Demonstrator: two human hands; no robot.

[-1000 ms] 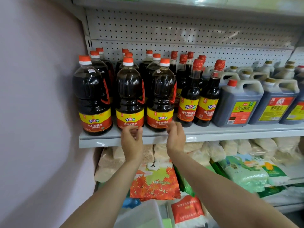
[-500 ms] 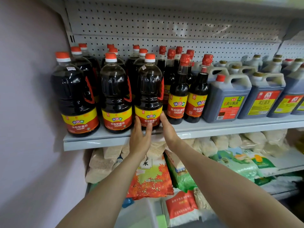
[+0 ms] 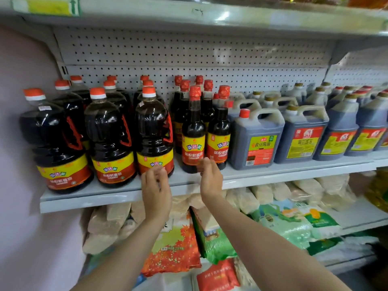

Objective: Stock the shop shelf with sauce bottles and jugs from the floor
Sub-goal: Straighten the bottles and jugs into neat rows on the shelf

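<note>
A grey shop shelf [image 3: 273, 175] carries large dark sauce bottles with orange caps on the left, slim bottles in the middle and handled jugs on the right. My left hand [image 3: 156, 187] hovers just in front of the third big bottle [image 3: 154, 133], fingers loosely curled, holding nothing. My right hand [image 3: 211, 179] is raised beside the front slim bottle [image 3: 193, 131], fingers relaxed and blurred, empty. Both hands are close to the bottles but apart from them. A jug with a red cap [image 3: 255, 139] stands right of the slim bottles.
A pale wall [image 3: 19, 206] closes the left side. Above is another shelf edge [image 3: 210, 15] and a pegboard back panel [image 3: 189, 53]. Below lie bags of rice and grain [image 3: 174, 248] on lower shelves.
Both hands have come off the base of the third big bottle and drawn back a little; the right hand shifted rightward toward the slim bottle. The camera view tilted up.
</note>
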